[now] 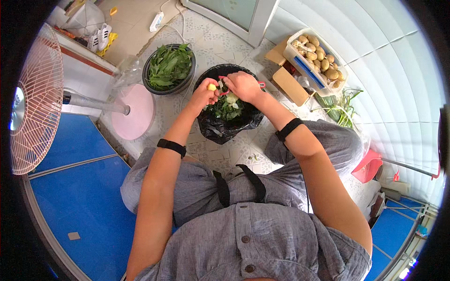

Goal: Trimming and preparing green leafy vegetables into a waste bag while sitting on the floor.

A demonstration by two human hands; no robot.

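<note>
My left hand (204,96) holds a small piece of pale yellow peeled vegetable (211,87), perhaps potato, over a bin lined with a black plastic bag (219,131). Beside it on the right, my right hand (243,86) grips a red-handled peeler (225,92); its blade is partly hidden by the fingers. Under both hands, green leaf scraps and pale peelings (228,107) lie inside the bag. To the left of the bin stands a dark basin (193,72) filled with green leaves (168,68).
A clear plastic box of potatoes (318,58) and cardboard (290,86) stand at the right, near green stalks (342,109). A pink fan base (133,112) and fan (37,102) stand left. A power strip (156,21) lies beyond the basin, by a glazed door (228,14).
</note>
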